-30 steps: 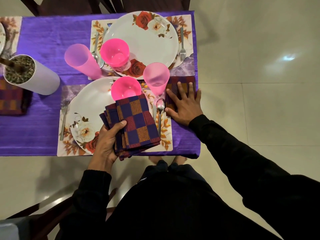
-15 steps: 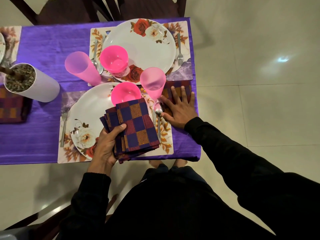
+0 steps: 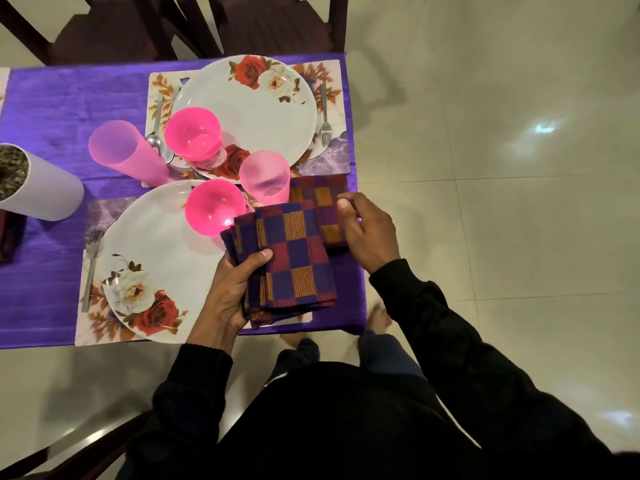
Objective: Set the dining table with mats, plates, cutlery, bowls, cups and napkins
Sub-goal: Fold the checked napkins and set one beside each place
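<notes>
Head view, looking down at the table corner: my left hand [image 3: 231,292] grips a stack of checked napkins [image 3: 289,265], thumb curled over the top cloth, fingers underneath, holding the stack above the near mat [image 3: 90,323] and the right edge of the near plate [image 3: 162,258]. My right hand [image 3: 369,230] hovers just beside it with fingers loosely curled and holding nothing, over a single napkin [image 3: 320,199] that lies flat on the purple cloth [image 3: 52,98] at the table's right edge; whether the fingertips touch that napkin I cannot tell. A pink bowl [image 3: 215,211] sits on the near plate's far rim, with a pink cup [image 3: 265,176] standing just behind the stack, between the two plates. A fork [image 3: 91,265] lies on the mat left of the near plate. Beyond, the far plate [image 3: 249,112] rests on its own mat [image 3: 332,157], carrying a second pink bowl [image 3: 193,133] on its near left edge. A fork [image 3: 325,116] lies to its right, a spoon [image 3: 155,133] to its left, and a second pink cup [image 3: 121,150] stands further left on the cloth. At the left edge stands a white cylinder [image 3: 41,192] filled with dark speckled matter. Dark chairs [image 3: 242,26] stand at the far side, and pale floor tiles [image 3: 502,168] spread to the right.
</notes>
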